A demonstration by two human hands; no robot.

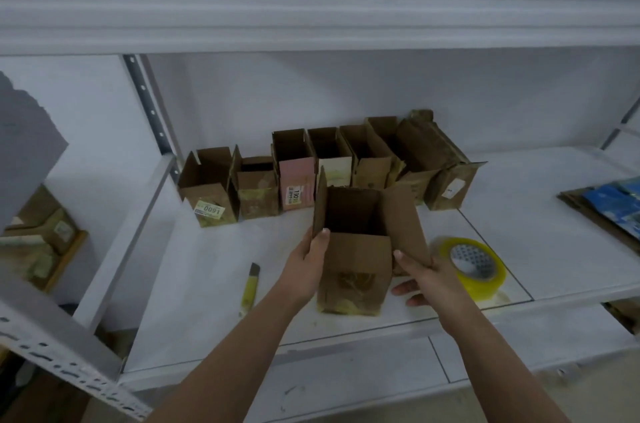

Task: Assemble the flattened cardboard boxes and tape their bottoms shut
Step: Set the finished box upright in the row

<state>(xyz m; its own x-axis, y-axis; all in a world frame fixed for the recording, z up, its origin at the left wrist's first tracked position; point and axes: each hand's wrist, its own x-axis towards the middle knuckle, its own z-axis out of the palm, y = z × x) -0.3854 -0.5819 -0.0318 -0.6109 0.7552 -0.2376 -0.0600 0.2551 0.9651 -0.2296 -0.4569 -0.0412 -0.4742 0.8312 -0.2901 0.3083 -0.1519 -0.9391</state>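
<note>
While hands grip upright box, tape roll beside

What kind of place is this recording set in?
Probably a stockroom or packing area: white metal shelving, a row of assembled cardboard boxes along the shelf's back, and a roll of packing tape with a utility knife beside the box in hand.

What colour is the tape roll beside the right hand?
Yellowish translucent tape roll, seen in the head view, on the shelf by the right hand.
</note>
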